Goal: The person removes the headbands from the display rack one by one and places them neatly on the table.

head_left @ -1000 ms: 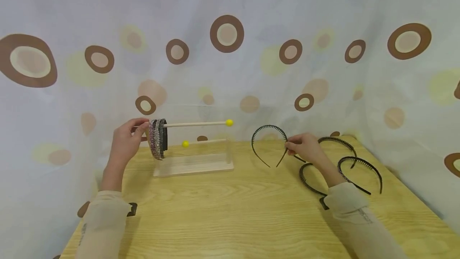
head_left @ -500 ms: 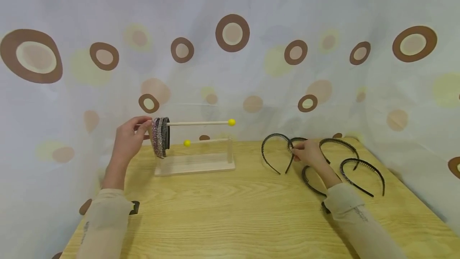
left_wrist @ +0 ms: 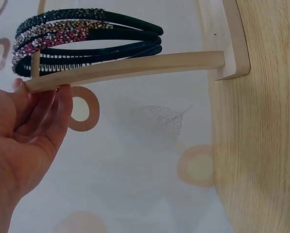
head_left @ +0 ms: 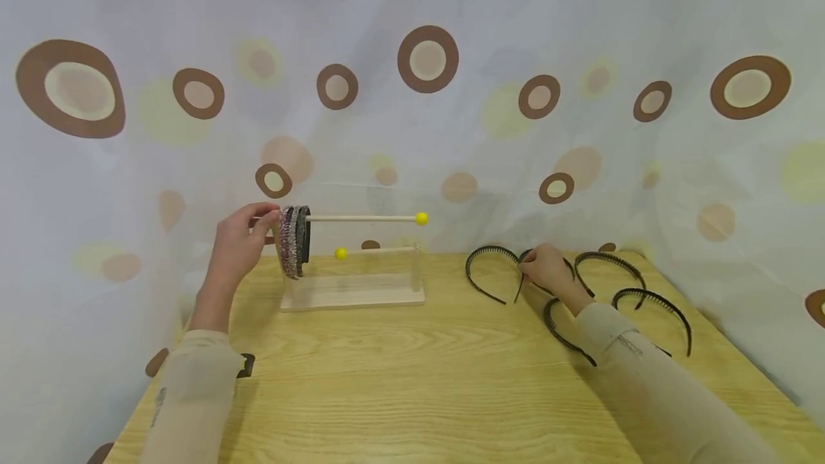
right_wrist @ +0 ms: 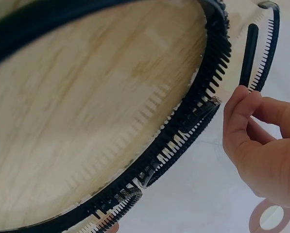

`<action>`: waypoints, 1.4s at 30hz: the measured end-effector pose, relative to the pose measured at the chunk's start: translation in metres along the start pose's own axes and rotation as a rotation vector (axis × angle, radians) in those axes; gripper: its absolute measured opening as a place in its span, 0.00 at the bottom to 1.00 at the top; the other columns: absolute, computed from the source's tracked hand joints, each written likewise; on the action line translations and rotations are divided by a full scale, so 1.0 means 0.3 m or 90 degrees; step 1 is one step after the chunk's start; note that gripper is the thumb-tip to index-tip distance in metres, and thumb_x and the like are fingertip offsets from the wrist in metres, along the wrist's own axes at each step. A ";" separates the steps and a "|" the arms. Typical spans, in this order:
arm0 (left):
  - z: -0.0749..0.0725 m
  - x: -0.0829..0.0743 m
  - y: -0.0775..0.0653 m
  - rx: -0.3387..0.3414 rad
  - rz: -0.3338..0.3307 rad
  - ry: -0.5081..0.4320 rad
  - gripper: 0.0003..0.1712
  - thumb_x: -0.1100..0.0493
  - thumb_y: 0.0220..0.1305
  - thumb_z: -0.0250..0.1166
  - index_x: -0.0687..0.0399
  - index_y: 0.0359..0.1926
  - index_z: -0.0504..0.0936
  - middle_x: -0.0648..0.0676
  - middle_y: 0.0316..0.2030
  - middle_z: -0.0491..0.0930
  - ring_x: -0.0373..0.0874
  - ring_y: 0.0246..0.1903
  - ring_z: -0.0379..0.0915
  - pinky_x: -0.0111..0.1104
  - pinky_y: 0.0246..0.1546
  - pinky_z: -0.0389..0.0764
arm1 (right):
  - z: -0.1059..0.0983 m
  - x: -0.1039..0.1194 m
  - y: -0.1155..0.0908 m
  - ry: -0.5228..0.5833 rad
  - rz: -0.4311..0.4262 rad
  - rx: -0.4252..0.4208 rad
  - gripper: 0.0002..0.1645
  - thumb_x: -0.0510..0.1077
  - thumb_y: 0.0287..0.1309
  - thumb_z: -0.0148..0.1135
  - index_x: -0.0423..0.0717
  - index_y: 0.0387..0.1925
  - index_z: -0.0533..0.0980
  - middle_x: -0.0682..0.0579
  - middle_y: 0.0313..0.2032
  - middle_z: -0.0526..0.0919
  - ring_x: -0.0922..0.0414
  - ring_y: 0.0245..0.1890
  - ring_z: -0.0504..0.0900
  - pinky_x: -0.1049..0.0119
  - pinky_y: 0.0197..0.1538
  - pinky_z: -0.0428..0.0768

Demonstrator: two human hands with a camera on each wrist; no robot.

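While the left hand (head_left: 237,245) pinches the upright (left_wrist: 135,67) of the wooden rack (head_left: 354,292), just beside glittery headbands (head_left: 292,242) hung on its upper dowel (head_left: 367,218), the right hand (head_left: 551,272) grips a black toothed headband (head_left: 491,249) by one leg, well apart from the rack. More toothed headbands (head_left: 667,301) lie near that hand.

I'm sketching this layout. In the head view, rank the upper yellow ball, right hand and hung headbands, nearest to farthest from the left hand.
From the left hand:
1. Hung headbands: right, on the upper rod.
2. Upper yellow ball: at that rod's right end.
3. Right hand: farther right, beside loose headbands.
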State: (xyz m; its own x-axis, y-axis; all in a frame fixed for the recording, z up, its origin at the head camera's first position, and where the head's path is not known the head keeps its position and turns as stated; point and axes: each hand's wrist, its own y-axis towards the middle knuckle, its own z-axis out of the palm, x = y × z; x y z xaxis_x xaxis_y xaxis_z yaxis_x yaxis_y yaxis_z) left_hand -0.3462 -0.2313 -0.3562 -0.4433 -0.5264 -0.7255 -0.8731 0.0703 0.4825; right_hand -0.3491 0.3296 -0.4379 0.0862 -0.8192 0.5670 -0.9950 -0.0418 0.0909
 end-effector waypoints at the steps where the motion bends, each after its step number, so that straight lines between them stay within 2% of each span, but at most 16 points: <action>1: 0.000 -0.004 0.002 -0.001 0.004 0.004 0.25 0.49 0.78 0.56 0.67 0.59 0.79 0.64 0.50 0.81 0.58 0.46 0.81 0.26 0.37 0.87 | 0.001 -0.002 0.000 0.001 0.004 0.000 0.14 0.34 0.67 0.59 0.27 0.31 0.84 0.39 0.21 0.84 0.48 0.18 0.80 0.62 0.25 0.77; 3: 0.000 -0.013 0.005 -0.003 0.012 0.008 0.24 0.50 0.78 0.56 0.67 0.59 0.79 0.64 0.49 0.81 0.58 0.45 0.81 0.27 0.37 0.88 | 0.002 -0.005 -0.001 0.009 0.017 -0.002 0.12 0.33 0.67 0.59 0.26 0.33 0.84 0.39 0.23 0.84 0.50 0.19 0.81 0.61 0.27 0.81; 6: 0.003 -0.020 0.010 0.000 0.017 0.010 0.24 0.50 0.78 0.56 0.68 0.59 0.79 0.65 0.50 0.81 0.58 0.45 0.82 0.32 0.38 0.89 | 0.002 -0.015 -0.001 0.009 0.040 -0.010 0.10 0.33 0.65 0.61 0.27 0.31 0.83 0.42 0.23 0.84 0.51 0.20 0.83 0.63 0.27 0.83; 8: 0.007 -0.023 0.012 0.001 0.015 0.009 0.25 0.50 0.78 0.56 0.68 0.59 0.79 0.64 0.50 0.81 0.59 0.45 0.82 0.36 0.39 0.89 | 0.002 -0.024 -0.002 0.012 0.037 -0.020 0.11 0.32 0.64 0.62 0.29 0.26 0.82 0.42 0.21 0.84 0.50 0.21 0.85 0.64 0.24 0.82; 12: 0.011 -0.023 0.016 0.001 0.010 0.011 0.25 0.49 0.78 0.56 0.67 0.59 0.79 0.64 0.51 0.80 0.58 0.46 0.82 0.40 0.40 0.90 | 0.006 -0.043 0.000 -0.007 0.010 -0.042 0.19 0.30 0.60 0.60 0.39 0.13 0.76 0.44 0.15 0.81 0.49 0.16 0.82 0.69 0.18 0.74; 15: 0.011 -0.023 0.018 0.001 0.008 0.011 0.25 0.49 0.78 0.55 0.67 0.60 0.79 0.64 0.52 0.80 0.58 0.47 0.81 0.40 0.41 0.90 | 0.009 -0.052 0.004 -0.024 0.001 -0.047 0.26 0.29 0.59 0.58 0.47 0.07 0.68 0.46 0.11 0.79 0.51 0.11 0.78 0.71 0.16 0.63; 19: 0.010 -0.026 0.023 0.005 0.010 0.008 0.26 0.49 0.78 0.55 0.67 0.60 0.79 0.64 0.52 0.80 0.59 0.47 0.81 0.41 0.41 0.89 | 0.009 -0.056 0.010 -0.040 -0.008 -0.045 0.31 0.29 0.60 0.57 0.52 0.06 0.62 0.52 0.07 0.70 0.59 0.06 0.64 0.72 0.16 0.55; 22: 0.009 -0.027 0.027 0.007 0.012 0.004 0.25 0.49 0.78 0.55 0.67 0.59 0.78 0.65 0.52 0.80 0.59 0.47 0.81 0.40 0.41 0.89 | 0.005 -0.054 0.012 -0.055 -0.019 -0.043 0.32 0.28 0.61 0.57 0.53 0.07 0.60 0.57 0.06 0.62 0.63 0.08 0.54 0.72 0.16 0.54; 25: 0.009 -0.027 0.026 0.011 0.009 0.002 0.24 0.50 0.79 0.55 0.68 0.59 0.78 0.65 0.51 0.80 0.59 0.47 0.81 0.38 0.40 0.90 | -0.002 -0.045 0.005 -0.066 -0.028 -0.035 0.32 0.30 0.63 0.59 0.52 0.07 0.60 0.60 0.07 0.58 0.62 0.10 0.53 0.71 0.17 0.56; 27: 0.009 -0.026 0.024 0.014 0.006 0.002 0.24 0.51 0.79 0.55 0.69 0.59 0.78 0.66 0.51 0.80 0.59 0.47 0.81 0.36 0.39 0.89 | -0.011 -0.029 -0.004 -0.075 -0.031 -0.028 0.31 0.32 0.65 0.62 0.49 0.08 0.64 0.58 0.08 0.59 0.61 0.11 0.55 0.70 0.17 0.59; 30: 0.006 -0.023 0.020 0.016 0.001 0.005 0.24 0.51 0.79 0.55 0.68 0.59 0.78 0.65 0.51 0.80 0.58 0.47 0.81 0.34 0.39 0.89 | -0.033 0.010 -0.019 -0.088 -0.035 -0.014 0.20 0.36 0.67 0.63 0.39 0.16 0.77 0.52 0.13 0.72 0.58 0.12 0.66 0.65 0.19 0.71; 33: 0.002 -0.020 0.017 0.018 -0.002 0.008 0.25 0.50 0.79 0.55 0.67 0.59 0.78 0.65 0.51 0.80 0.58 0.48 0.81 0.34 0.39 0.89 | -0.061 0.071 -0.035 -0.098 -0.043 -0.004 0.13 0.40 0.69 0.63 0.32 0.32 0.83 0.45 0.21 0.82 0.54 0.16 0.76 0.52 0.31 0.85; 35: -0.001 -0.018 0.014 0.020 -0.001 0.007 0.25 0.49 0.79 0.54 0.68 0.60 0.78 0.65 0.52 0.80 0.58 0.48 0.80 0.34 0.40 0.89 | -0.078 0.119 -0.046 -0.098 -0.055 -0.013 0.15 0.42 0.70 0.62 0.31 0.40 0.83 0.42 0.30 0.85 0.50 0.23 0.82 0.44 0.40 0.86; 37: -0.004 -0.016 0.011 0.021 -0.002 0.005 0.25 0.49 0.79 0.54 0.68 0.60 0.78 0.65 0.52 0.80 0.58 0.48 0.80 0.35 0.40 0.89 | -0.086 0.167 -0.053 -0.094 -0.068 -0.029 0.16 0.45 0.71 0.62 0.33 0.41 0.84 0.41 0.34 0.86 0.49 0.26 0.83 0.42 0.43 0.86; 40: -0.004 -0.013 0.005 0.019 -0.005 0.001 0.25 0.49 0.79 0.55 0.67 0.60 0.78 0.65 0.51 0.80 0.58 0.48 0.80 0.35 0.41 0.89 | -0.085 0.238 -0.061 -0.059 -0.079 -0.048 0.18 0.50 0.71 0.62 0.36 0.44 0.84 0.41 0.41 0.86 0.48 0.33 0.84 0.47 0.40 0.86; 42: -0.001 -0.013 0.004 0.018 -0.006 -0.005 0.25 0.49 0.78 0.55 0.67 0.60 0.78 0.64 0.51 0.80 0.58 0.49 0.80 0.36 0.41 0.89 | -0.083 0.292 -0.069 -0.004 -0.070 -0.042 0.19 0.51 0.71 0.62 0.38 0.45 0.84 0.42 0.41 0.86 0.50 0.31 0.85 0.49 0.38 0.87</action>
State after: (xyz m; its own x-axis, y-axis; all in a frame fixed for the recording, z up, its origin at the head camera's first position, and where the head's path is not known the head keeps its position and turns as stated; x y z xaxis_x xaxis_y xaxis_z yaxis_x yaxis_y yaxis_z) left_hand -0.3454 -0.2296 -0.3527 -0.4366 -0.5200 -0.7342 -0.8827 0.0900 0.4612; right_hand -0.3198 0.2730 -0.3699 0.1949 -0.8149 0.5459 -0.9738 -0.0944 0.2067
